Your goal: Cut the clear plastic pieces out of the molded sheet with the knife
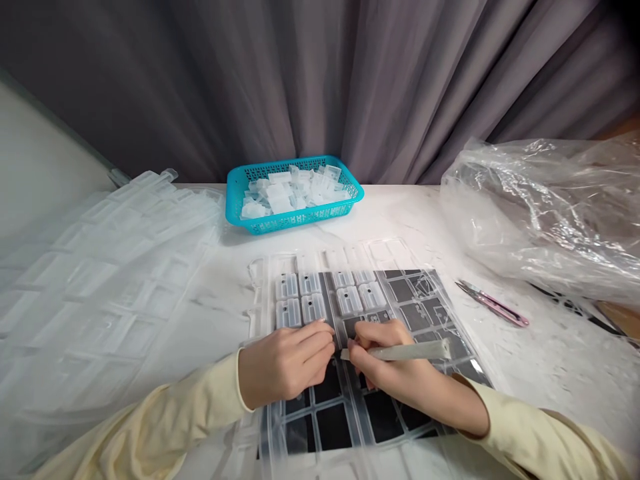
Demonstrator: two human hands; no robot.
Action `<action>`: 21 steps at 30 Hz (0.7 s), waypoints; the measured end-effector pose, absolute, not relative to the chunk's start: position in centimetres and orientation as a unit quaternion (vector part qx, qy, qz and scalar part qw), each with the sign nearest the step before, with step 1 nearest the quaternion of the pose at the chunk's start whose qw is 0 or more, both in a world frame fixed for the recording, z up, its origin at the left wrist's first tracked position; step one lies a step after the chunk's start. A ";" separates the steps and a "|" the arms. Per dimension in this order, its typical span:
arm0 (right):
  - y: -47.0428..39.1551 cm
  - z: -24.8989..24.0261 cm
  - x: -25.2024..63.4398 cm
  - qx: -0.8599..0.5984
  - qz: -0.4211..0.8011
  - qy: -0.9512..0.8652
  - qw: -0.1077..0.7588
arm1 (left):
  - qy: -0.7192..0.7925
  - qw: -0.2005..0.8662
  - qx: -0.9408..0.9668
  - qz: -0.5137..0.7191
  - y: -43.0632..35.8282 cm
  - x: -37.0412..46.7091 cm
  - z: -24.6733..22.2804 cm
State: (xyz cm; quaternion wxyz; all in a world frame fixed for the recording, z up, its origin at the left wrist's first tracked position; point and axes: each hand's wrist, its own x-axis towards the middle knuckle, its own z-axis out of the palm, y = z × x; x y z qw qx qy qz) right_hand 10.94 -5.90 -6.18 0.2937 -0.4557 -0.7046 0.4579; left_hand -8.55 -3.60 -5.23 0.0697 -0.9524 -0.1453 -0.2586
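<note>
A clear moulded plastic sheet [349,408] with rows of square frames lies over a black sheet [334,427]. Several small frosted plastic pieces [313,308] with dark dots sit in its far left and middle rows. My left hand [295,360] rests on the sheet, fingers bent and pressed together; whatever is under the fingertips is hidden. Beside it, my right hand [387,357] is closed around a pale, stick-like tool [425,350]. The tool's narrow end points left towards my left fingertips, and its thick end sticks out to the right.
Behind the sheet stands a blue basket [295,221] of loose frosted pieces. Stacked clear moulded sheets [100,293] cover the left side. Pink-handled thread snips [493,303] lie to the right, near a crumpled clear plastic bag [545,213]. A grey curtain [300,80] hangs behind the table.
</note>
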 end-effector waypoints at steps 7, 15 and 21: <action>-6.2 -6.3 11.2 -0.438 0.490 -0.686 0.311 | -0.187 0.045 -0.959 -0.209 -3.9 -8.6 -4.9; -6.1 -6.3 11.1 -0.433 0.477 -0.682 0.347 | -0.220 -0.014 -0.948 -0.230 -3.3 -8.9 -5.3; -6.1 -5.4 12.0 -0.434 0.387 -0.722 0.375 | -0.151 0.089 -0.927 -0.332 -7.4 -8.9 -5.4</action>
